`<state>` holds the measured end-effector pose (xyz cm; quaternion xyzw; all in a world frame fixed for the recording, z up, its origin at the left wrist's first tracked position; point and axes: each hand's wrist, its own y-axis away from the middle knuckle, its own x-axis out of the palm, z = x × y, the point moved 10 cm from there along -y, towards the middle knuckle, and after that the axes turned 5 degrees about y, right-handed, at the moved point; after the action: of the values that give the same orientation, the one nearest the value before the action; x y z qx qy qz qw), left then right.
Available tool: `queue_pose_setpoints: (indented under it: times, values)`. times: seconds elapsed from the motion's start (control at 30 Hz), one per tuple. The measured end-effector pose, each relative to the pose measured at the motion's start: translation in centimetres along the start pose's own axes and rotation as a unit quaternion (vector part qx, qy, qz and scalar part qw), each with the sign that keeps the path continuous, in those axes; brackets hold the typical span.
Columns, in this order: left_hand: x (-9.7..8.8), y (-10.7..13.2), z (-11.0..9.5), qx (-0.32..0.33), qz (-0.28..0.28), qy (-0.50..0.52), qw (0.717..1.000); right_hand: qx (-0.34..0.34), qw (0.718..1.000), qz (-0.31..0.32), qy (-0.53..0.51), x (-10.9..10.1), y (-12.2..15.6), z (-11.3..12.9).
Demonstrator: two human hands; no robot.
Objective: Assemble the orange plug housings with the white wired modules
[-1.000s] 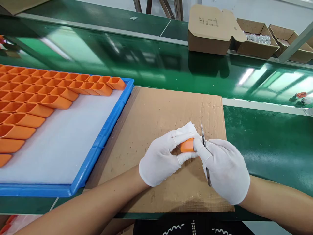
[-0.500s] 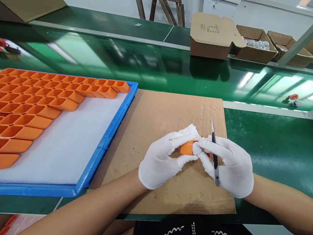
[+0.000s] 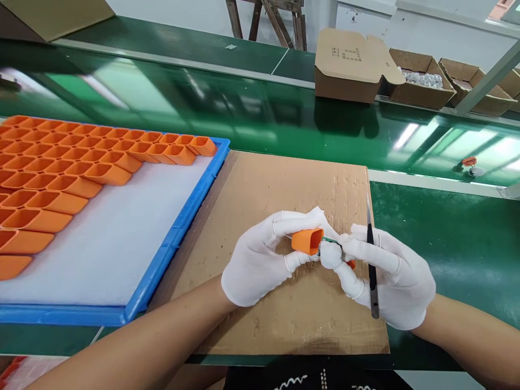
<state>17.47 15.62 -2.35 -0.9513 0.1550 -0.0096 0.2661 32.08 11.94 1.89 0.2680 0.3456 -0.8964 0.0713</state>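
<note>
My left hand (image 3: 258,260), in a white glove, is closed around an orange plastic sleeve (image 3: 307,241) whose open end faces right. Just outside that opening is a white dome-shaped part (image 3: 330,254) with a green circuit-board edge showing behind it. The gloved fingers of my right hand (image 3: 400,276) pinch this part, and a bit of orange-red shows beneath them. A pair of dark-handled tweezers (image 3: 372,265) also rests in my right hand, tip pointing away from me. Both hands are above a cardboard sheet (image 3: 280,184).
To the left, a blue-rimmed tray (image 3: 173,244) carries rows of several orange sleeves (image 3: 77,187). Beyond lies a shiny green conveyor belt (image 3: 260,116) bearing a small orange-and-white piece (image 3: 470,162). Cardboard boxes (image 3: 345,86) stand behind it, one with white round parts (image 3: 424,79).
The white dome-shaped part, earlier at the sleeve's mouth, is now out to the right with its circuit board showing. My hands have moved apart slightly, and the tweezers shifted right with my right hand.
</note>
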Motion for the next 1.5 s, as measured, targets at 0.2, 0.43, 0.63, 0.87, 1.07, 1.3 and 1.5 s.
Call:
queue_pose_setpoints:
  times: [0.2,0.43,0.63,0.87,1.07,1.3,1.5]
  values:
    - [0.7,0.0,-0.5,0.015,0.022,-0.031,0.999,-0.047,0.998,-0.019,0.032,-0.6,-0.3,1.1]
    - [0.7,0.1,-0.6,0.011,0.029,-0.068,0.997,-0.021,0.995,-0.031,0.088,-0.9,-0.4,1.0]
    - [0.8,0.0,-0.9,0.028,0.031,-0.075,0.996,-0.025,0.994,-0.02,0.108,-0.8,-0.6,1.1]
    - [1.1,0.0,-1.0,0.026,0.04,-0.079,0.996,-0.007,0.994,0.015,0.106,-0.2,0.0,0.1]
    - [1.3,0.2,-1.0,0.032,0.046,-0.104,0.993,0.06,0.986,0.139,-0.074,1.9,-0.1,-1.0]
    - [1.5,0.5,-1.0,0.034,0.046,-0.149,0.987,0.074,0.993,0.087,0.042,1.0,-0.4,-0.3]
    - [1.7,0.7,-1.3,0.03,0.029,-0.203,0.978,0.012,0.982,0.044,0.186,0.8,-0.3,1.0]
